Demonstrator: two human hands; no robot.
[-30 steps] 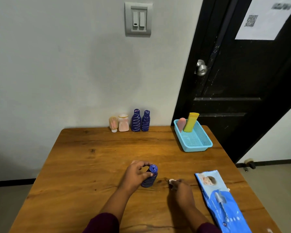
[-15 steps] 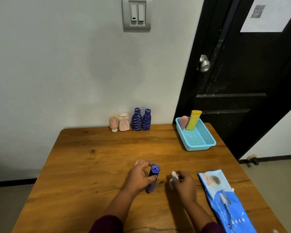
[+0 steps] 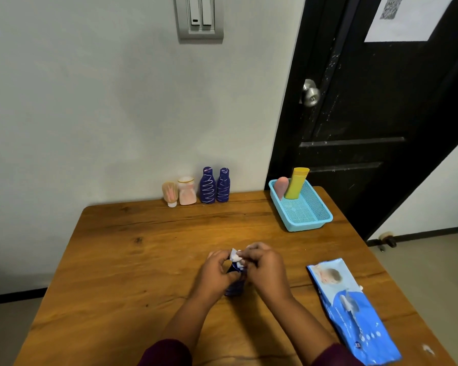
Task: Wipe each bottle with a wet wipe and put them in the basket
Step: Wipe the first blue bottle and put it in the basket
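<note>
My left hand grips a small dark blue bottle standing at the table's middle front. My right hand presses a white wet wipe onto the bottle's top. Most of the bottle is hidden by both hands. A light blue basket at the back right holds a pink bottle and a yellow bottle. Against the wall stand two more dark blue bottles, a pale pink bottle and a beige bottle.
A blue wet-wipe pack lies flat at the front right of the wooden table. A black door with a round knob stands behind the basket. The white wall borders the table's far edge.
My right hand has moved left with the wipe and now presses it on the bottle's top. The left hand has turned the bottle more upright. The camera has tilted.
</note>
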